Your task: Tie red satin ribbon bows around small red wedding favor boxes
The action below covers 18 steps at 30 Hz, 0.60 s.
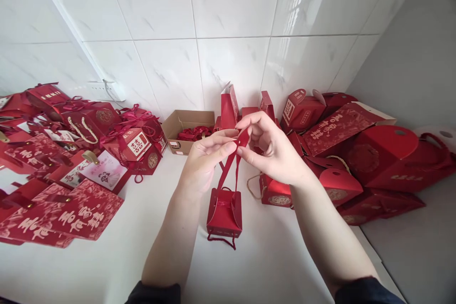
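A small red gift box (224, 218) with a dark red cord handle rests on the white table below my hands. From its top a red ribbon (228, 171) rises in two strands to my fingers. My left hand (213, 152) pinches the ribbon between thumb and fingertips. Close beside it, my right hand (261, 145) grips a folded part of the same ribbon, its fingers bent around it. The fingertips of both hands nearly meet, and the exact fold between them is partly hidden.
An open cardboard box (188, 118) holding red ribbon stands against the tiled wall. Stacked red gift boxes (135, 145) and flat red bags (85, 209) crowd the left. On the right lie larger red boxes (381, 156) and a rope-handled red box (276, 190) near my right forearm.
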Each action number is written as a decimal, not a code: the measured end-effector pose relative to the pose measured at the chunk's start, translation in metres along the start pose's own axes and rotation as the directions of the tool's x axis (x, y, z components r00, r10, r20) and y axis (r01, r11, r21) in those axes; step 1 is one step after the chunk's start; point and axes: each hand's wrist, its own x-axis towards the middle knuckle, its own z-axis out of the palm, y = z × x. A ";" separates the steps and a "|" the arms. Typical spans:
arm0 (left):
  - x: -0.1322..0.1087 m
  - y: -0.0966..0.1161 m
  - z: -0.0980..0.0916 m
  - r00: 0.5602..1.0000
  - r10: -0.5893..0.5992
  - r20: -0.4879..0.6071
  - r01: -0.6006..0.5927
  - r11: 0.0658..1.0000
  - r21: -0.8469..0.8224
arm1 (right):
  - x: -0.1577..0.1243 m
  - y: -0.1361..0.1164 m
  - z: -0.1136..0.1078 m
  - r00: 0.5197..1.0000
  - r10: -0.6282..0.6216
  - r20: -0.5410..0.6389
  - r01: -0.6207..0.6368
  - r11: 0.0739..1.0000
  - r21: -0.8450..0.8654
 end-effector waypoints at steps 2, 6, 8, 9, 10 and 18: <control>0.004 0.002 0.001 1.000 0.002 0.014 -0.002 1.000 0.004 | 0.002 -0.001 0.001 1.000 -0.012 -0.002 0.012 1.000 0.026; 0.006 0.005 0.007 0.997 0.081 -0.016 -0.081 0.996 0.039 | 0.000 -0.002 0.007 0.996 0.004 -0.085 0.004 0.996 0.091; 0.005 0.006 0.010 0.991 0.123 -0.045 -0.120 0.991 0.056 | -0.002 -0.004 0.011 0.992 0.007 -0.128 0.002 0.997 0.071; 0.005 0.007 0.012 0.987 0.145 -0.063 -0.141 0.988 0.066 | -0.004 -0.005 0.012 0.989 0.001 -0.145 0.007 0.998 0.057; 0.004 0.007 0.013 0.982 0.168 -0.084 -0.162 0.984 0.080 | -0.005 -0.006 0.014 0.987 -0.006 -0.161 0.013 0.999 0.046; -0.002 0.007 0.021 0.927 0.305 -0.220 -0.256 0.941 0.223 | -0.012 -0.009 0.020 0.971 0.030 -0.239 -0.018 0.999 0.050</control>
